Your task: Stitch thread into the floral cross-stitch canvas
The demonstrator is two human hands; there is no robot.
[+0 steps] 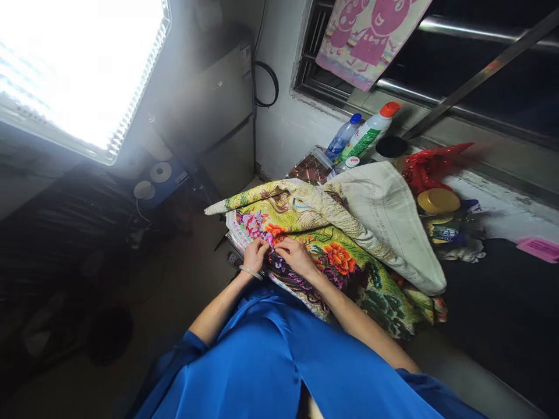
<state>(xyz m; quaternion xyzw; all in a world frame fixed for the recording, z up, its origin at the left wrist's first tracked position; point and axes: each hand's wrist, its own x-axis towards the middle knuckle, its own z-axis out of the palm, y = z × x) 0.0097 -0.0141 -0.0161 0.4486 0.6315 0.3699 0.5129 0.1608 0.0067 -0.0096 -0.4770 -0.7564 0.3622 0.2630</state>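
Note:
A large embroidered cloth point(349, 256) with bright flowers lies bunched over my lap and the surface ahead, its pale back point(393, 215) folded over on the right. My left hand point(255, 255), with a bangle on its wrist, pinches the cloth's near left edge, fingers curled. Close beside it my right hand point(296, 254) rests on the purple-flowered part, fingers bent and pressed to the fabric. Whether a needle sits between the fingers is too small to tell. Blue clothing point(279, 361) covers my lap.
Behind the cloth stand a clear bottle with a blue cap point(343, 137), a white bottle with an orange cap point(369, 135), a red plastic bag point(430, 166) and a yellow lid point(438, 201). A bright lamp panel point(78, 64) glares upper left. A grey cabinet point(213, 110) stands behind.

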